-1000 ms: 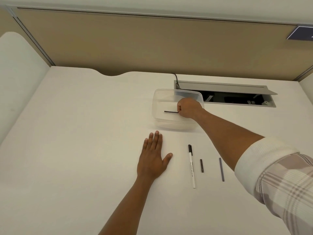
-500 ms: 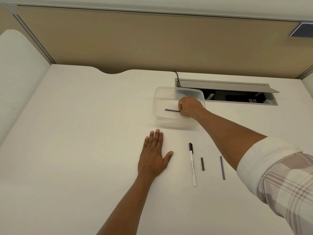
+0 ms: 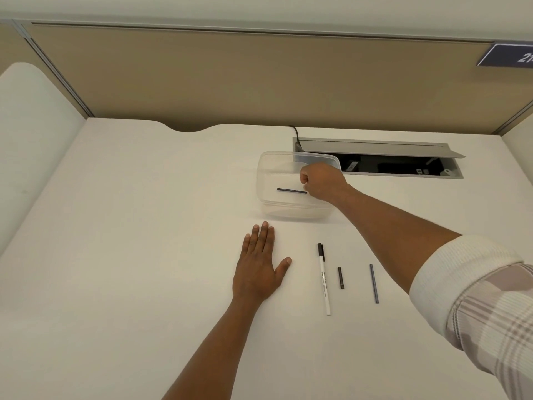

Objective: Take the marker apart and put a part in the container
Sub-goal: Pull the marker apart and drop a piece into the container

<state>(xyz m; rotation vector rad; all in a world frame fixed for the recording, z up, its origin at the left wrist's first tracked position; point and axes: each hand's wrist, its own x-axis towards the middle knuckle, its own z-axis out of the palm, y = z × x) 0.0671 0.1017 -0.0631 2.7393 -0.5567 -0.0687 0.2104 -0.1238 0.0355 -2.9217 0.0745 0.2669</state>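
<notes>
Head view shows a pale counter (image 3: 121,226) backed by a tan partition (image 3: 230,79), with an open cable tray (image 3: 403,166) in the upper right. The clear container (image 3: 266,180) sits at centre, a thin dark rod (image 3: 292,191) lying inside. The right hand (image 3: 323,181) is curled above it; whether its fingers touch the rod cannot be told. The left hand (image 3: 259,269) lies flat, released. Below right lie the white marker body (image 3: 324,280), a short dark piece (image 3: 341,278) and a grey rod (image 3: 374,283). A sign (image 3: 507,54) is cut off at the right.

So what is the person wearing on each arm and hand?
The left hand and its forearm are bare: no glove, watch or sleeve in view. The right hand is bare too; that arm has a pale plaid sleeve ending in a cream ribbed cuff pushed up the forearm.
</notes>
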